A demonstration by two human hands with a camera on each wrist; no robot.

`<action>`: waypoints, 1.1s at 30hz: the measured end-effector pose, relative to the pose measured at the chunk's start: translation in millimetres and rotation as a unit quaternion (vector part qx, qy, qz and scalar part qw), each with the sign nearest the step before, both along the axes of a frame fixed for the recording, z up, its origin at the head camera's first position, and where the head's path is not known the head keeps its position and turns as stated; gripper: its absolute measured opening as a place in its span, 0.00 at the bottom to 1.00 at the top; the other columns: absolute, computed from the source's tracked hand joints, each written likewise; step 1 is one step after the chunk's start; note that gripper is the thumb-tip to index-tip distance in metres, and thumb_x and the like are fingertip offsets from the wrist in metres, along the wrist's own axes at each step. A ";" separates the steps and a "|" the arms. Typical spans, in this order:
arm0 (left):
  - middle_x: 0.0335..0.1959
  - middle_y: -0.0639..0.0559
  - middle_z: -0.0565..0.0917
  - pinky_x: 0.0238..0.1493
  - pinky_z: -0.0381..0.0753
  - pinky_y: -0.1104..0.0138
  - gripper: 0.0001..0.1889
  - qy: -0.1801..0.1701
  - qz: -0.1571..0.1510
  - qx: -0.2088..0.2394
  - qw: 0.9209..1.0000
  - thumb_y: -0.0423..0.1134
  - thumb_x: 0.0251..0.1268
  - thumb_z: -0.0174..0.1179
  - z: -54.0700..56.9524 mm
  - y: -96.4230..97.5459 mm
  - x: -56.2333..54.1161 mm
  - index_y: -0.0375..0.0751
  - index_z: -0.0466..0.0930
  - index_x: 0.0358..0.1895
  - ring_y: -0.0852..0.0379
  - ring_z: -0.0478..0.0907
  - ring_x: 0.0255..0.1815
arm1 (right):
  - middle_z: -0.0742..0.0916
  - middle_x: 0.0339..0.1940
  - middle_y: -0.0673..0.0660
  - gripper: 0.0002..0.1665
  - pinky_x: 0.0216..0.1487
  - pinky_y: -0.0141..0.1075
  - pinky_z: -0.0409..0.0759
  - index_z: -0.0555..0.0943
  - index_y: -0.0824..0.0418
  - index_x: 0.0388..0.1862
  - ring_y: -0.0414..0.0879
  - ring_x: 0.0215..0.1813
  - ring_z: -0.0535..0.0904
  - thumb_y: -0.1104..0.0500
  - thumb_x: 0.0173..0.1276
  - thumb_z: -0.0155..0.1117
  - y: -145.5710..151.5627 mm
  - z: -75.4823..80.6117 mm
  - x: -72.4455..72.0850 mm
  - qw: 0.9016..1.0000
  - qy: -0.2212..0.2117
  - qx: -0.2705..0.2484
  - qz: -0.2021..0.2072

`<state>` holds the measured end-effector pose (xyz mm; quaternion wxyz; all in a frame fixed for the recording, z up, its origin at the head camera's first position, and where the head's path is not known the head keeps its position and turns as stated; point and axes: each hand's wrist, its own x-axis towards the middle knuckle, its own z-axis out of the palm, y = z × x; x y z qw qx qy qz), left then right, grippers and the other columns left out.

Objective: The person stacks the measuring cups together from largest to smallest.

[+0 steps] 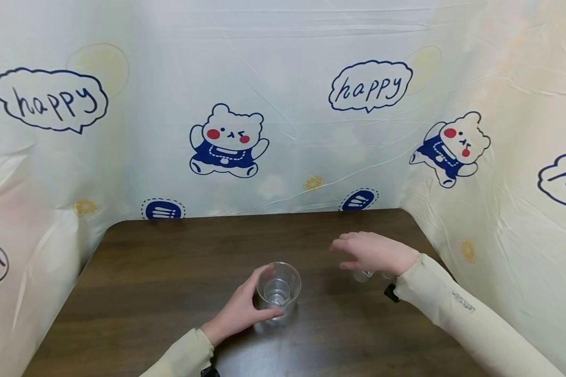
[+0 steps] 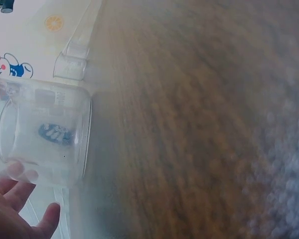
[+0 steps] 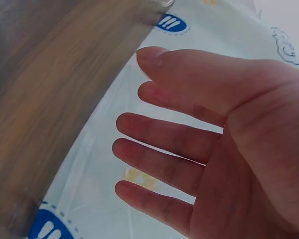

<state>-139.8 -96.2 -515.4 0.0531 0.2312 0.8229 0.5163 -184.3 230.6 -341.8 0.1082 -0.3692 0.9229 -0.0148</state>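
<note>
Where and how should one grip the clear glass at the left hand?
The clear glass is probably best gripped around its side wall, coming from the left, as the left hand does: it is upright and round, its open mouth facing up.

A passable gap separates the beaker [image 1: 279, 289] from the glassware [image 1: 362, 276] at right.

Pale, bear-printed sheeting [image 1: 297, 131] hangs around a dark wooden table [image 1: 170, 272].
</note>
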 end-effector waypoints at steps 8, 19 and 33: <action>0.71 0.56 0.75 0.70 0.71 0.52 0.50 0.006 -0.003 -0.002 1.000 0.59 0.53 0.79 1.9 -2.3 1.7 0.57 0.62 0.78 0.54 0.72 0.72 | 0.87 0.56 0.58 0.20 0.56 0.49 0.83 0.83 0.60 0.60 0.53 0.53 0.85 0.58 0.71 0.73 18.1 -14.5 -3.8 1.000 -0.020 -0.004 -0.021; 0.71 0.56 0.76 0.71 0.70 0.53 0.51 -0.001 0.001 -0.002 1.000 0.58 0.52 0.80 3.8 -1.3 2.5 0.57 0.62 0.78 0.54 0.71 0.72 | 0.87 0.52 0.58 0.19 0.54 0.50 0.84 0.83 0.62 0.58 0.54 0.53 0.85 0.62 0.70 0.72 42.2 -29.2 -6.5 0.998 -0.038 -0.006 -0.047; 0.71 0.57 0.76 0.71 0.70 0.53 0.50 -0.004 -0.003 0.004 1.000 0.59 0.53 0.80 1.0 -1.2 1.1 0.58 0.62 0.77 0.54 0.72 0.72 | 0.85 0.49 0.55 0.20 0.51 0.49 0.85 0.84 0.59 0.55 0.51 0.49 0.83 0.66 0.64 0.76 77.9 -59.0 -8.4 0.999 -0.002 -0.025 -0.034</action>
